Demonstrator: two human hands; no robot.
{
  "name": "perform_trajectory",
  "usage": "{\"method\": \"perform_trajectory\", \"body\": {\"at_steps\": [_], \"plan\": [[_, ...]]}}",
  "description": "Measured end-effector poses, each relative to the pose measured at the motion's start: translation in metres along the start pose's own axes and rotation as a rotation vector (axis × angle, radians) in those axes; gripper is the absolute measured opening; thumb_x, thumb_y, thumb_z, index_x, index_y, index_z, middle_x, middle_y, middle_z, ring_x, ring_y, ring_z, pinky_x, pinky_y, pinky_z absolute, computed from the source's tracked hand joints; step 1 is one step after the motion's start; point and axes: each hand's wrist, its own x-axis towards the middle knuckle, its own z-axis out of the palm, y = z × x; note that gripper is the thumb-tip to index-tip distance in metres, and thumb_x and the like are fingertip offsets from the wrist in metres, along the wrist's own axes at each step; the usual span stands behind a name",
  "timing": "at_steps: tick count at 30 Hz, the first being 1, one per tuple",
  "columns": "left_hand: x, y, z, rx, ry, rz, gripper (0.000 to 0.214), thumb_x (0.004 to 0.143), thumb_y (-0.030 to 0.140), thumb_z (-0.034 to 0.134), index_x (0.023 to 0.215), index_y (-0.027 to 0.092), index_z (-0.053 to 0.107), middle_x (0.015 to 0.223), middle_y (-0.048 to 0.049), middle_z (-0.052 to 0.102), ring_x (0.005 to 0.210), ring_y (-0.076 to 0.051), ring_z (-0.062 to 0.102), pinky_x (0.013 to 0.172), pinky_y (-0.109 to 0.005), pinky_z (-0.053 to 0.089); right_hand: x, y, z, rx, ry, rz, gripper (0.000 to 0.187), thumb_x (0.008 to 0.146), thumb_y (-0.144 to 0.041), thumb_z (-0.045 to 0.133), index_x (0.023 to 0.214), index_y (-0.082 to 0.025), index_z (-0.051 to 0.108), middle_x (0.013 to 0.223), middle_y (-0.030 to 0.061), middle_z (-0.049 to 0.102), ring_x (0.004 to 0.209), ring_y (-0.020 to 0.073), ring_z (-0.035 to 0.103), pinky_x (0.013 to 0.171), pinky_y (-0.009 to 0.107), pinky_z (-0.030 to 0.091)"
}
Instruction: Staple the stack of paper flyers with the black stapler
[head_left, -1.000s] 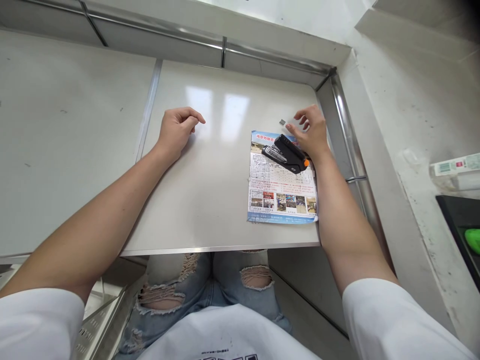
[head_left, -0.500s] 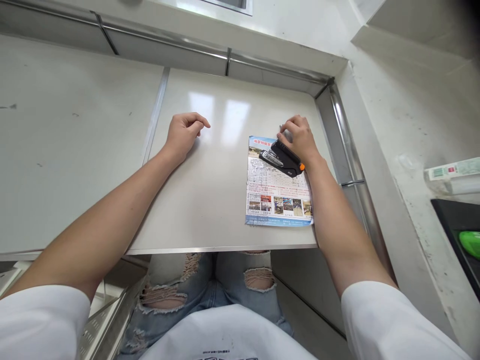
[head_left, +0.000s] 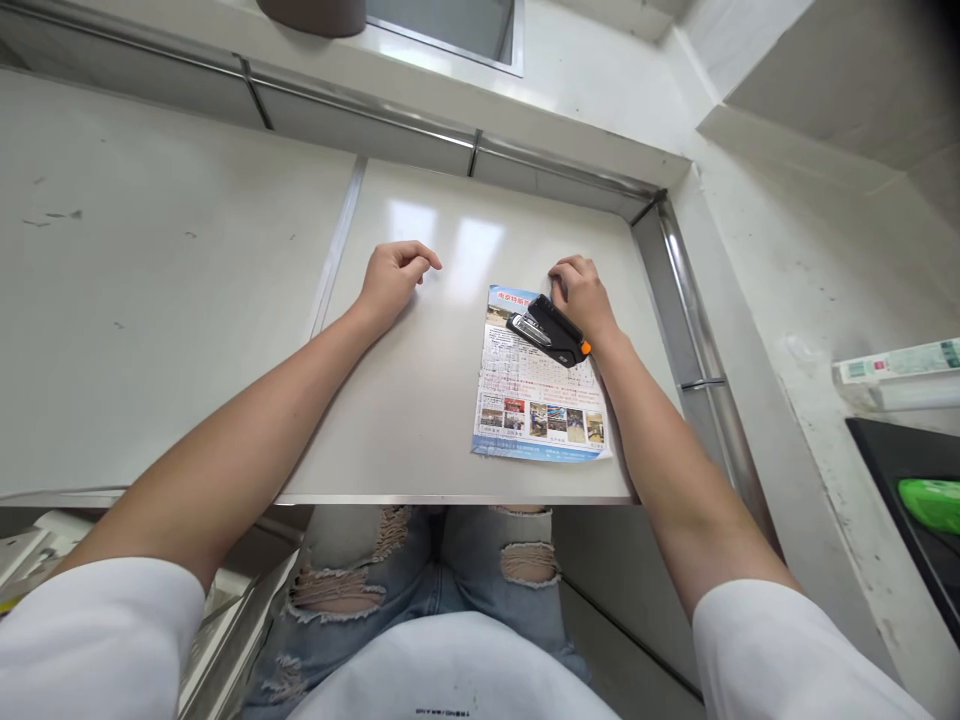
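Observation:
My left hand (head_left: 399,278) rests on the pale tabletop (head_left: 397,420), left of the paper. Its fingers are loosely bent, the index finger reaches out, and nothing shows in it. My right hand (head_left: 583,297) lies at the upper right of a printed flyer (head_left: 540,385), fingers loosely curled with a gap by the thumb. I see nothing held there. Beside that hand, on the flyer, a black stapler (head_left: 551,330) with an orange end lies on its side. Whether the hand touches the stapler I cannot tell. Coloured pictures run along the flyer's lower part.
A metal-trimmed ledge (head_left: 420,120) borders the back and right of the table. On the right counter are a clear-and-white package (head_left: 900,375) and a green object (head_left: 930,503) on a black surface. A brown container (head_left: 315,15) stands at the back.
The view has shifted, so more of the back counter and the brown container show. Both hands keep nearly the same pose, and the stapler still lies on the flyer.

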Motion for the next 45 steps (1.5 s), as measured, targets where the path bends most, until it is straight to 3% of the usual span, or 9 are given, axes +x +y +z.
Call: {"method": "perform_trajectory", "body": {"at_steps": [4, 8, 12, 17, 20, 25, 33, 40, 45], "plan": [[0.002, -0.001, 0.000, -0.038, 0.041, 0.036, 0.025, 0.081, 0.005, 0.063, 0.068, 0.023, 0.074, 0.058, 0.0024, 0.053, 0.061, -0.015, 0.050, 0.064, -0.029, 0.042, 0.016, -0.038, 0.024, 0.033, -0.008, -0.038, 0.031, 0.098, -0.012, 0.045, 0.113, -0.021, 0.069, 0.126, 0.0189, 0.071, 0.123, 0.0369, 0.062, 0.115, 0.056, 0.054], [0.009, -0.003, -0.009, -0.197, 0.229, 0.132, 0.023, 0.086, 0.008, 0.067, 0.068, 0.022, 0.071, 0.061, 0.0021, 0.053, 0.061, -0.013, 0.049, 0.063, -0.026, 0.041, 0.039, -0.089, 0.051, 0.082, -0.071, -0.147, 0.033, 0.098, -0.008, 0.043, 0.116, -0.019, 0.069, 0.129, 0.0196, 0.068, 0.123, 0.0352, 0.058, 0.116, 0.055, 0.052], [0.020, -0.011, -0.025, -0.351, 0.399, 0.089, 0.023, 0.088, 0.011, 0.066, 0.070, 0.022, 0.073, 0.056, 0.0040, 0.043, 0.053, -0.011, 0.039, 0.055, -0.025, 0.035, 0.062, -0.133, 0.071, 0.118, -0.152, -0.214, 0.035, 0.101, -0.007, 0.042, 0.121, -0.018, 0.068, 0.133, 0.0193, 0.065, 0.125, 0.0336, 0.056, 0.115, 0.053, 0.052], [0.028, -0.016, -0.033, -0.360, 0.527, 0.107, 0.027, 0.092, 0.013, 0.065, 0.067, 0.022, 0.072, 0.057, 0.0036, 0.043, 0.053, -0.010, 0.038, 0.053, -0.023, 0.033, 0.077, -0.164, 0.083, 0.151, -0.228, -0.228, 0.037, 0.103, -0.006, 0.039, 0.123, -0.018, 0.068, 0.138, 0.0191, 0.063, 0.128, 0.0337, 0.055, 0.115, 0.054, 0.052], [0.027, -0.013, -0.033, -0.326, 0.597, 0.196, 0.032, 0.097, 0.015, 0.065, 0.066, 0.021, 0.069, 0.061, 0.0026, 0.046, 0.055, -0.010, 0.040, 0.054, -0.023, 0.034, 0.079, -0.177, 0.090, 0.150, -0.182, -0.128, 0.038, 0.101, -0.003, 0.038, 0.120, -0.016, 0.068, 0.136, 0.0212, 0.063, 0.127, 0.0348, 0.055, 0.115, 0.057, 0.052], [0.026, -0.009, -0.034, -0.304, 0.572, 0.262, 0.036, 0.101, 0.015, 0.065, 0.066, 0.021, 0.065, 0.060, 0.0031, 0.041, 0.054, -0.011, 0.040, 0.054, -0.023, 0.034, 0.075, -0.189, 0.099, 0.120, -0.073, 0.091, 0.035, 0.098, -0.002, 0.043, 0.120, -0.011, 0.069, 0.135, 0.0241, 0.060, 0.133, 0.0360, 0.055, 0.118, 0.056, 0.053], [0.027, -0.012, -0.032, -0.284, 0.515, 0.239, 0.036, 0.101, 0.018, 0.067, 0.065, 0.021, 0.065, 0.059, 0.0025, 0.044, 0.055, -0.011, 0.041, 0.054, -0.025, 0.035, 0.059, -0.183, 0.100, 0.156, 0.061, 0.194, 0.030, 0.096, -0.006, 0.047, 0.114, -0.011, 0.070, 0.133, 0.0256, 0.059, 0.134, 0.0402, 0.056, 0.120, 0.065, 0.052], [0.033, -0.017, -0.032, -0.269, 0.539, 0.185, 0.036, 0.101, 0.019, 0.071, 0.066, 0.022, 0.063, 0.059, 0.0032, 0.038, 0.055, -0.012, 0.041, 0.053, -0.025, 0.035, 0.093, -0.175, 0.095, 0.367, -0.173, -0.132, 0.028, 0.095, -0.007, 0.049, 0.099, -0.019, 0.075, 0.125, 0.0160, 0.070, 0.114, 0.0304, 0.065, 0.114, 0.051, 0.055], [0.032, -0.014, -0.031, -0.262, 0.542, 0.173, 0.035, 0.102, 0.015, 0.067, 0.068, 0.022, 0.066, 0.060, 0.0029, 0.039, 0.056, -0.012, 0.039, 0.054, -0.023, 0.035, 0.086, -0.171, 0.087, 0.449, -0.147, -0.269, 0.034, 0.093, -0.008, 0.048, 0.107, -0.021, 0.076, 0.136, 0.0119, 0.073, 0.127, 0.0281, 0.065, 0.117, 0.046, 0.051]]}}
